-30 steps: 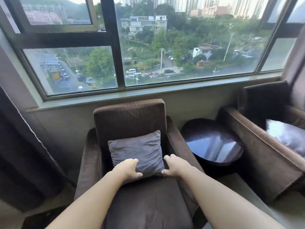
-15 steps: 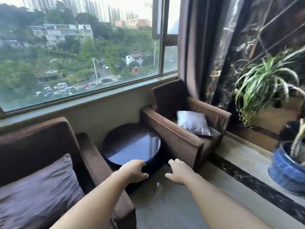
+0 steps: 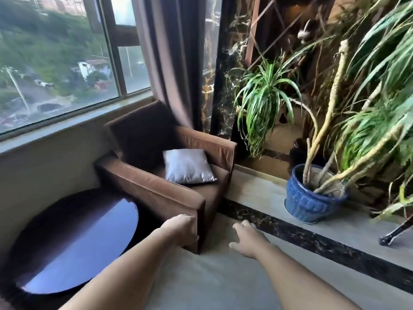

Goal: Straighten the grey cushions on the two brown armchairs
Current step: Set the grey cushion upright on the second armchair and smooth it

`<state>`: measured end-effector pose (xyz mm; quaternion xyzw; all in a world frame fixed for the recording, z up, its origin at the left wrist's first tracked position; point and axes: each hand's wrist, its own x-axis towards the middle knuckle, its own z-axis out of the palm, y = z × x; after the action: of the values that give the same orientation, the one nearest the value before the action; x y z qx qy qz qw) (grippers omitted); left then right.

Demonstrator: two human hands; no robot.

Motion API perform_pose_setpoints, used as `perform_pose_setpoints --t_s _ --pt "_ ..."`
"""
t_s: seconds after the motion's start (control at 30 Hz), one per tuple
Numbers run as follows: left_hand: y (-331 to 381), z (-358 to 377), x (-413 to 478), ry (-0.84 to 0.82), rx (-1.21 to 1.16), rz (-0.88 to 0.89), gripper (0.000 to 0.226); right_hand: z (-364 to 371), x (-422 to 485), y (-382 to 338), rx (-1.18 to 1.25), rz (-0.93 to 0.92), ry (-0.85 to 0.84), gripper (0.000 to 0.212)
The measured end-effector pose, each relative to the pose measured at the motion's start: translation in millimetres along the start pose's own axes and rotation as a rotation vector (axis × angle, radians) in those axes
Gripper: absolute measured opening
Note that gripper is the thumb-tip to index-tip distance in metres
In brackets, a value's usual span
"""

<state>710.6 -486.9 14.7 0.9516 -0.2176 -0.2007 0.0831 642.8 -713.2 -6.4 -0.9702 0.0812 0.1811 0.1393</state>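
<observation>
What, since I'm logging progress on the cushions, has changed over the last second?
Both hands came off the first chair's cushion and the view swung right. The left hand and right hand now reach, holding nothing, toward the second armchair, the left one by its near armrest. That chair's grey cushion lies untouched on the seat; the round table has not moved.

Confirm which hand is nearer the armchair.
The left hand, at the front armrest corner of the armchair; the right hand is over floor, clear of it.

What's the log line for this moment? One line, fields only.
phase: at brown armchair | grey cushion: on seat, untouched | left hand: empty, by armchair's front corner | right hand: open, over floor
</observation>
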Motion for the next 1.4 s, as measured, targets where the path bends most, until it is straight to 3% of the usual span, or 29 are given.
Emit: perform_pose_setpoints --t_s 0.2,0.3,0.43,0.67,0.87,0.97,1.1,1.3,1.4 --pt "-3.0 -48.8 136.2 -0.053 0.094 0.100 0.036 -42.0 98.7 29.1 0.275 0.193 0.031 0.065" --pt "3.4 -71.2 195.8 -0.070 0.107 0.144 0.037 -60.9 144.7 43.2 0.271 0.206 0.014 0.063" --pt "18.3 -81.4 269.2 -0.131 0.104 0.161 0.054 -85.6 206.7 68.5 0.242 0.205 -0.030 0.063" --pt "49.2 -90.0 406.3 -0.149 0.087 0.096 0.056 -128.2 334.7 144.1 0.233 0.163 -0.099 0.059" --pt "70.3 -119.1 496.4 -0.118 0.022 -0.009 0.042 -184.1 446.8 192.3 0.106 0.061 -0.197 0.058" --pt "62.5 -128.7 524.2 -0.100 -0.045 -0.083 0.046 -206.8 503.3 189.2 0.050 -0.002 -0.246 0.067" --pt "40.7 -134.4 550.6 -0.075 -0.092 -0.166 0.039 -219.6 567.9 159.5 -0.010 -0.116 -0.269 0.061" --pt "-21.7 -146.7 603.3 -0.122 -0.197 -0.358 0.035 -217.9 662.5 108.8 -0.092 -0.247 -0.357 0.063" --pt "-58.6 -150.3 629.5 -0.150 -0.260 -0.425 0.043 -220.5 703.8 86.2 -0.117 -0.264 -0.409 0.066"
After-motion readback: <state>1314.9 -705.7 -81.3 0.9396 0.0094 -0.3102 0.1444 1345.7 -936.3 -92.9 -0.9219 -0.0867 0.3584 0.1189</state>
